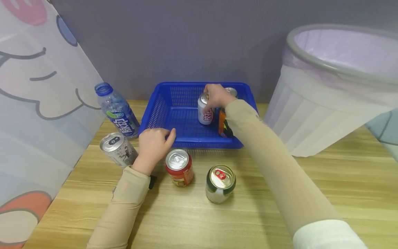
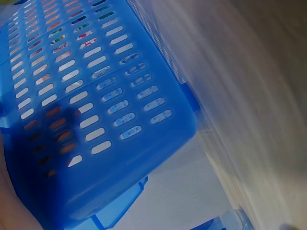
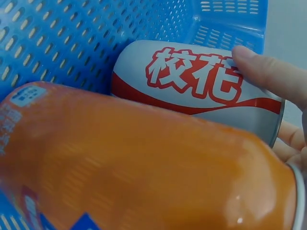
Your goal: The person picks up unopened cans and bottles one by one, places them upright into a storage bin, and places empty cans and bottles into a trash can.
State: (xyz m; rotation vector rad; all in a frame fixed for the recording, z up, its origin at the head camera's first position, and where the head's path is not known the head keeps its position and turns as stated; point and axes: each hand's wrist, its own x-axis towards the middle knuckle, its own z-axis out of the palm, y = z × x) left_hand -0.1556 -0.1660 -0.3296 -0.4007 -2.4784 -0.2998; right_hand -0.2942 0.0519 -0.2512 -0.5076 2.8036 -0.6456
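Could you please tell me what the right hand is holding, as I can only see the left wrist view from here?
Observer: The right hand holds a white can with red-outlined lettering, inside the blue basket.
Operator: Thank you; would you kindly say what is next to that can?
Observer: An orange can is right beside it, also in the basket.
Operator: And may I ask what stands on the table in front of the basket's near wall, toward the person?
Observer: A red can and a green-and-white can with a red tab both stand upright there.
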